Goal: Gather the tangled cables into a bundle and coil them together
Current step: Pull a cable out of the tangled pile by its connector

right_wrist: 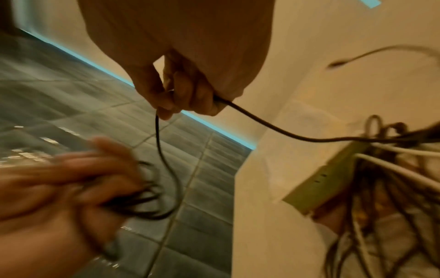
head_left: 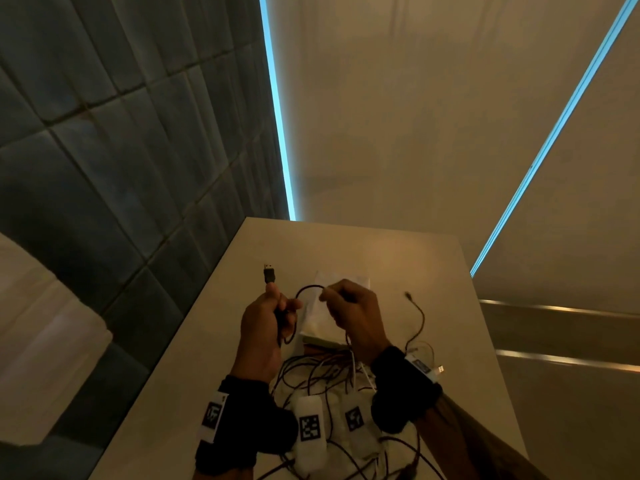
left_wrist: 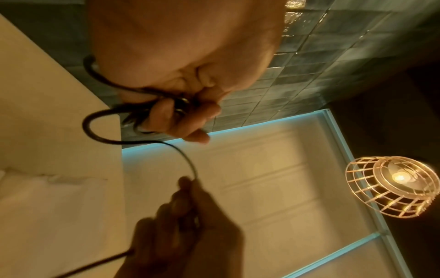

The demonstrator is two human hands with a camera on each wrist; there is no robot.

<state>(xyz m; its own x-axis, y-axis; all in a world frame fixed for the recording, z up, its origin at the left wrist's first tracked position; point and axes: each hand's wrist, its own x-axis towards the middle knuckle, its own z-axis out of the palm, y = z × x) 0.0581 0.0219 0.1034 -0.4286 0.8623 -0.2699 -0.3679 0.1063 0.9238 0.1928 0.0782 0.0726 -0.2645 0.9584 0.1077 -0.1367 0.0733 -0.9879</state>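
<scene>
Both hands are raised above a pale table. My left hand grips several loops of a black cable, with its USB plug sticking up past the thumb. My right hand pinches the same cable a short way along; the strand arcs between the two hands. In the left wrist view the fingers curl round the coil. In the right wrist view the cable runs from my right hand down to a tangle of dark and white cables.
A white box lies on the table under the hands. The tangled pile of cables spreads toward the near edge, with a loose black cable end at the right. A grey tiled wall stands left of the table.
</scene>
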